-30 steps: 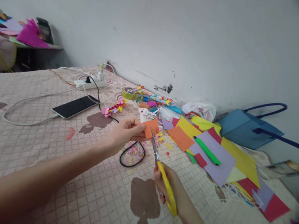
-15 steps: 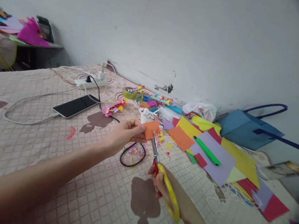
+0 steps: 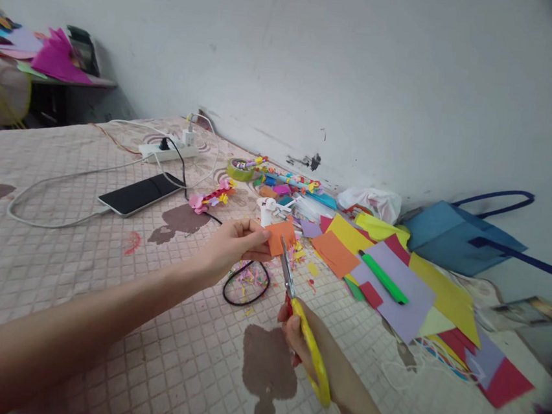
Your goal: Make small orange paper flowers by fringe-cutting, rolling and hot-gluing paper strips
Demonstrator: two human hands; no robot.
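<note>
Between the thumb and fingers of my left hand (image 3: pixel 239 246) is a small piece of orange paper (image 3: pixel 279 236). Short slits show along its right edge. My right hand (image 3: pixel 305 333) grips yellow-and-red scissors (image 3: pixel 313 350), their blades pointing up and away from me. The blade tips lie at the lower right part of the orange paper. Below the paper, a loop of black cord (image 3: pixel 238 304) encircles small coloured paper scraps (image 3: pixel 249 282) on the cloth.
Coloured paper sheets (image 3: pixel 334 255) with a green marker (image 3: pixel 383 279) lie to the right, near a blue bag (image 3: pixel 461 238). A phone (image 3: pixel 141 195) on a white cable and a power strip (image 3: pixel 168 152) are at left. Clear tape (image 3: pixel 240 170) lies near the wall.
Both hands stay nearly in place. The scissor blades have drawn closer together and shifted slightly at the orange paper, which my left hand still pinches.
</note>
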